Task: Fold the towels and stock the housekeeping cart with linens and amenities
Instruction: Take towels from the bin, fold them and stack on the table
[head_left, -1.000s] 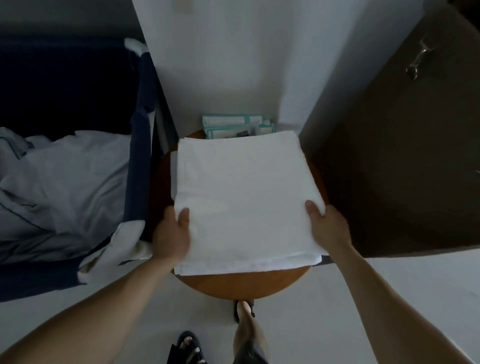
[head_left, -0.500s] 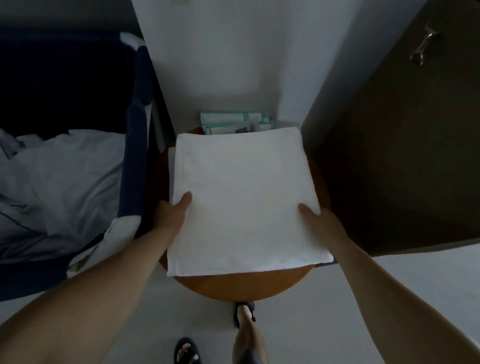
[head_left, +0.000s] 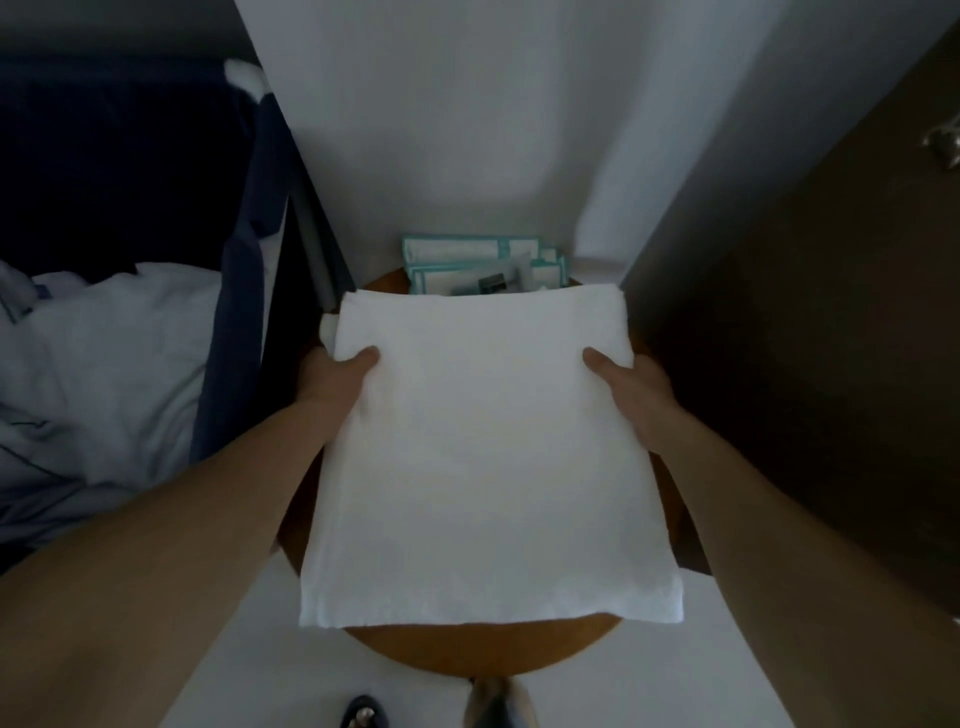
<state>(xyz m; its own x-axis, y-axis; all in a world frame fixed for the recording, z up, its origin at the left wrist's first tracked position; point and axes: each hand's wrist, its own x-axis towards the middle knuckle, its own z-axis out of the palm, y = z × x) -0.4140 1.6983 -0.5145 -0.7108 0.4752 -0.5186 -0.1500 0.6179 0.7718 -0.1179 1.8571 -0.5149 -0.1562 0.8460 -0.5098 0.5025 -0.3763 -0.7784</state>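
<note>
Nearest, at six o'clock of the view, two sandalled feet (head_left: 363, 718) stand on a pale floor, just below the rim of a round orange-brown wooden table (head_left: 483, 652). Over that table lies the white folded terry towel (head_left: 488, 467), a smooth rectangle whose near edge overhangs the tabletop toward the person and whose far edge reaches almost to the back of the table. At nine o'clock of the towel, the left hand (head_left: 332, 382) pinches its side edge, thumb laid on top and the fingers hidden beneath the cloth. At three o'clock the right hand (head_left: 631, 389) grips the opposite edge the same way, thumb on top, fingers out of sight below. Whether the towel's far half rests on the wood or is raised slightly cannot be told. Beyond it, at twelve o'clock, a small stack of teal-bordered white packets (head_left: 467, 254) sits at the back of the table against a plain white wall (head_left: 441, 130). Out at nine o'clock, rumpled pale bed linen (head_left: 104, 374) lies behind a navy fabric band (head_left: 236, 332); at three o'clock stands a dark brown door (head_left: 805, 338) with a metal handle (head_left: 943, 148).
</note>
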